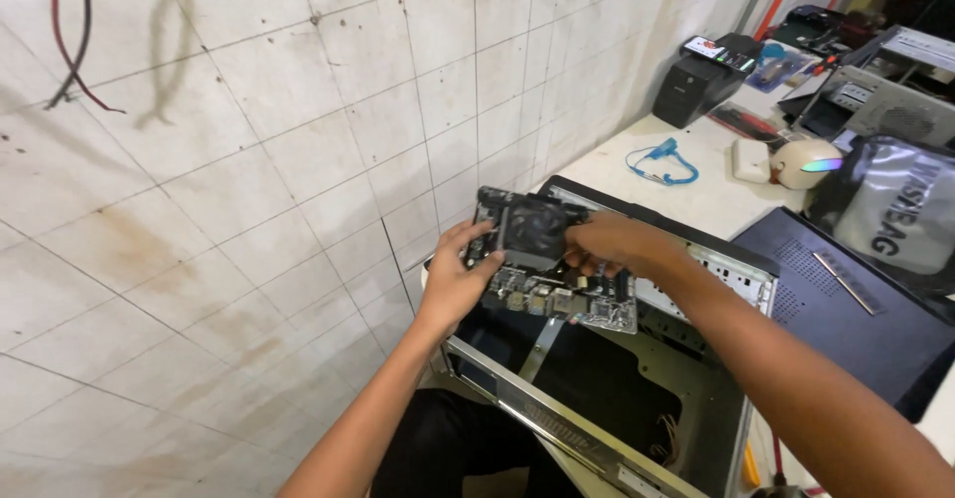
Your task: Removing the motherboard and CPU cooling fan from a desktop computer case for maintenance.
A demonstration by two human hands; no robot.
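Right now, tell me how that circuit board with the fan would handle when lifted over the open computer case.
The circuit board probably stays stiff: it spans flat between the left hand and right hand. The fan on top likely makes it top-heavy. Its small exposed parts look fragile, so edge holds seem safest.

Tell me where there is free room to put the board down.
Bare white table lies between the blue coiled cable and the open computer case. The dark side panel is mostly bare. The far end, around the black box, is crowded.
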